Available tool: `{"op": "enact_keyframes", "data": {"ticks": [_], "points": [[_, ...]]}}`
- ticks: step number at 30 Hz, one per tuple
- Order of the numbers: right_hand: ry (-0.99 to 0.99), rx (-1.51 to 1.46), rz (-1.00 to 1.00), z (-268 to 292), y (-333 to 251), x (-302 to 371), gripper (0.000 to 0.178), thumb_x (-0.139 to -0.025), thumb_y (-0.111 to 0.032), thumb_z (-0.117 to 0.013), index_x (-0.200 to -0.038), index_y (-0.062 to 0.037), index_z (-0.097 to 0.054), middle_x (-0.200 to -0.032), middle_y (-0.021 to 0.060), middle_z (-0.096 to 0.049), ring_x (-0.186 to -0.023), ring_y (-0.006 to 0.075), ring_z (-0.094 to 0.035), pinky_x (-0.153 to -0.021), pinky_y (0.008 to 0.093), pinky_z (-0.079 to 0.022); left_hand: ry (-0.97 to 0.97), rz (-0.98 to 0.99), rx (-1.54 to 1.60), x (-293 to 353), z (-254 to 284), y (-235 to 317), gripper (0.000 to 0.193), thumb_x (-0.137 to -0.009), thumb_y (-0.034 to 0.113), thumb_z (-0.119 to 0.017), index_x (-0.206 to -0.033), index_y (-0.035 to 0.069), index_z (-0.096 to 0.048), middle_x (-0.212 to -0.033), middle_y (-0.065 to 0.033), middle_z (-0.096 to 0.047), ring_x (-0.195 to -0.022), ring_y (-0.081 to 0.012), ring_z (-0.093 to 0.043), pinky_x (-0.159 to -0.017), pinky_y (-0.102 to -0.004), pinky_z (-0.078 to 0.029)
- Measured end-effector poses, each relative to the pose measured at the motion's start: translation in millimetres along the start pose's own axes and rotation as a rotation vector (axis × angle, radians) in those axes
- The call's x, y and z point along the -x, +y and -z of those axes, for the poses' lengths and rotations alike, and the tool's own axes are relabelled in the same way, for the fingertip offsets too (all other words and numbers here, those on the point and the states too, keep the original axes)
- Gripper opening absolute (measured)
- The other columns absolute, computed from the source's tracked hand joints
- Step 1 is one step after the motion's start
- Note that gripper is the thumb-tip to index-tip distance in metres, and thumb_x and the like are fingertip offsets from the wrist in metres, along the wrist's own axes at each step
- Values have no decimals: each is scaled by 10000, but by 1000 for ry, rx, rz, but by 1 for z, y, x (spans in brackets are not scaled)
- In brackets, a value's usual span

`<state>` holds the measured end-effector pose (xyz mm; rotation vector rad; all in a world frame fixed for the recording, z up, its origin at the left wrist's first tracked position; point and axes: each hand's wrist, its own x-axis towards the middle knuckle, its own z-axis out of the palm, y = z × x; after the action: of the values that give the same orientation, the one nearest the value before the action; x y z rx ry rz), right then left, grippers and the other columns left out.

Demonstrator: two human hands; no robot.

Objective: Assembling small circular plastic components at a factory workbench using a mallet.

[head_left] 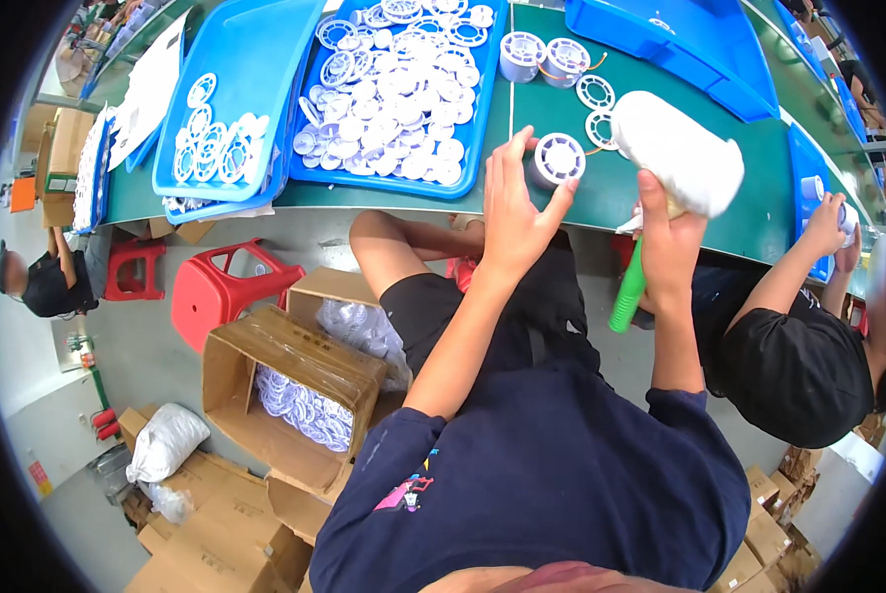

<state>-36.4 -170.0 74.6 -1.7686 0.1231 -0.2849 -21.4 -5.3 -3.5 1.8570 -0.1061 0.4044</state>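
At the far left a red plastic stool [216, 292] stood on the floor beside an open cardboard box [295, 395] holding white plastic rings. Above them, on the green desk [621, 193], a blue tray [230, 109] carried a few white spoked discs, and just right of it a second blue tray [483, 119] was heaped with many more. The left hand [517, 212] reached over the desk edge, its fingers spread and curled around a white spool [559, 160] that stood on the desk near the edge, thumb on its right side. Two more spools [542, 56] and some loose discs lay farther back. The right hand [668, 242] was clenched around the green handle [629, 287] of a mallet, whose head, wrapped in white cloth [680, 150], hung just right of the spool. At the far right, another person's hands [829, 222] held a white part beside another blue tray [807, 163].
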Motion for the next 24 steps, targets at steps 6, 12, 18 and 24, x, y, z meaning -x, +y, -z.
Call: {"op": "enact_keyframes", "data": {"ticks": [6,12,18,24], "points": [[-112,81,-96,1,-6,-3,300,-1005,-199,-743,-1177,47,-728,-961,85,-769,-853,115,-665,-753,320,-524,113,-176,-147,0,-3,-2,708,-920,222,-762,-1500,-17,-434,-1311,-210,-598,-1216,-388,-587,-1053,-471,-424],[-129,154,-170,3,-1,-2,307,-1032,-230,-718,-1140,57,-730,-885,42,-726,-798,94,-625,-707,277,-492,93,-92,-118,-2,-6,2,729,-943,219,-758,-1534,-13,-401,-1368,-228,-593,-1262,-380,-582,-1097,-464,-433],[-102,141,-17,5,20,5,287,-1019,-211,-737,-1139,50,-726,-875,27,-699,-711,73,-601,-610,263,-464,37,-40,-76,-4,-10,4,752,-928,243,-782,-1531,-3,-407,-1318,-215,-600,-1249,-362,-577,-1099,-461,-426],[48,-109,-32,4,28,11,289,-1009,-219,-753,-1156,27,-715,-841,32,-701,-710,69,-605,-602,246,-464,48,-41,-115,-5,-8,8,793,-890,323,-821,-1499,-5,-434,-1324,-186,-600,-1248,-369,-554,-1054,-469,-408]]}}
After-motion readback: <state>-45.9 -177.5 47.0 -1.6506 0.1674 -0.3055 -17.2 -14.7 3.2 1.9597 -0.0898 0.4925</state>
